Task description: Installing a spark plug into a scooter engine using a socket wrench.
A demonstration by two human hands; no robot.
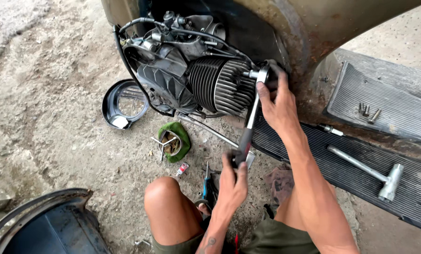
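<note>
Hands: two, both bare, both the person's own.
Left hand (233, 176): lower in the view, fingers wrapped tight around the dark grip end of the ratchet wrench (251, 117).
Right hand (277, 101): higher, at the wrench's head, fingertips pressed together on the socket end where it meets the engine.
Ratchet wrench: one, long and slim, running steeply from the left hand's fist up to the right hand's fingers; its metal head sits against the end of the cylinder.
Engine (191, 77): one, exposed under the rusty scooter body (304, 33), with a finned cylinder (222, 84) pointing toward the right hand.
Cables: several dark hoses looping over the top of the engine; exact number cannot be told.
T-shaped socket wrench (368, 171): one, lying on the ribbed floorboard (408, 197), well apart from both hands.
Bolts (368, 113): a small cluster, about four, on the ribbed mat (399, 101) above the floorboard.
Round black cover (111, 101): one, lying on the ground left of the engine.
Green cloth with small tin (174, 143): one, on the ground below the engine, with thin metal pieces resting across it.
Screwdriver (205, 181): one, blue-handled, on the ground just beside the left hand.
Knees: two, bare, at the lower edge, the left hand between them.
Dark curved panel (45, 226): one, at the lower left corner.
Ground (45, 113): rough sandy concrete.
</note>
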